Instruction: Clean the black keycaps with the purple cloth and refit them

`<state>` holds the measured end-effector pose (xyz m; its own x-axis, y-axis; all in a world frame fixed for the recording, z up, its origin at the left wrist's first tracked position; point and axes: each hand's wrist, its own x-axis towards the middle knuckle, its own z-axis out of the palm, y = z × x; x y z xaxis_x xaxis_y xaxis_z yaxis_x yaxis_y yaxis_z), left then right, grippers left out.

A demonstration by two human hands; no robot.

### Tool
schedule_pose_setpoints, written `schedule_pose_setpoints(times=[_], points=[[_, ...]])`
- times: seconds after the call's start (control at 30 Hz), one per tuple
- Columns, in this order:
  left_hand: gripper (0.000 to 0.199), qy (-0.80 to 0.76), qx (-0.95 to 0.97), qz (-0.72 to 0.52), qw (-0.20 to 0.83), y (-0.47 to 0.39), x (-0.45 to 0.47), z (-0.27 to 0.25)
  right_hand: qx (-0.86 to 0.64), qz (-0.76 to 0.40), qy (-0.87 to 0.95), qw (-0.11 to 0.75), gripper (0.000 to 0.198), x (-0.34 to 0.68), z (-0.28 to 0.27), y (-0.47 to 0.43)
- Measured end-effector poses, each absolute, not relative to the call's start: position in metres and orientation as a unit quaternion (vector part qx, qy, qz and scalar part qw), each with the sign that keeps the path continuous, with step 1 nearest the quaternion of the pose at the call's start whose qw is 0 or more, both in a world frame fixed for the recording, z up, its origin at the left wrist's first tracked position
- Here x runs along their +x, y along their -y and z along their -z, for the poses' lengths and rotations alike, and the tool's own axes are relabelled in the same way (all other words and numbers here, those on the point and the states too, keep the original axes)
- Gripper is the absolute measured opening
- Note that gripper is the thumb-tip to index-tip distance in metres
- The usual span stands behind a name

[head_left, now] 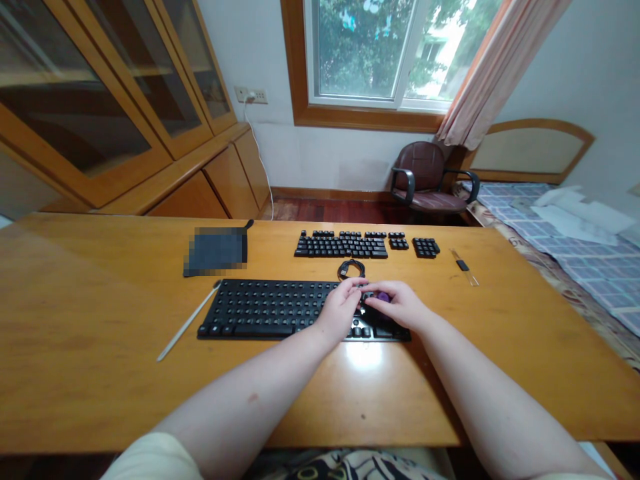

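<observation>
A black keyboard point(273, 307) lies on the wooden desk, most of its keycaps off and its switch posts bare. A few keys remain along its bottom row. My left hand point(343, 307) is over the keyboard's right part, fingers closed and tips meeting those of the other hand. Whatever those fingertips hold is hidden. My right hand point(400, 305) is curled around a small purple round thing point(384, 297), mostly covered by the fingers. Just below the fingertips a small whitish bit shows, too small to name.
Removed keycaps point(340, 245) stand in keyboard order behind, beside a number-pad group point(426, 247). A coiled USB cable point(351, 269) lies between. A wire keycap puller point(463, 265) is at right; a thin white stick-handled brush point(187, 323) and a dark pouch point(217, 252) are at left.
</observation>
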<state>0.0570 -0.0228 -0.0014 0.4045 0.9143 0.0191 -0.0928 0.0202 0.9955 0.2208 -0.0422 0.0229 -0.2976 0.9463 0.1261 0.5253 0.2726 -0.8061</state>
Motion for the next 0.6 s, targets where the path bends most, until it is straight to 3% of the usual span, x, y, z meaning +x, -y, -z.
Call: schedule_pose_setpoints(times=[0.2,0.6], points=[[0.027,-0.361,0.561,-0.439,0.602,0.023,0.057,0.001,-0.552,-0.326,0.714,0.279,0.022,0.217,-0.026,0.044],[0.025,-0.376,0.488,-0.486,0.620,0.021,0.056,0.005,-0.553,-0.289,0.771,0.124,0.020,0.202,-0.029,0.051]])
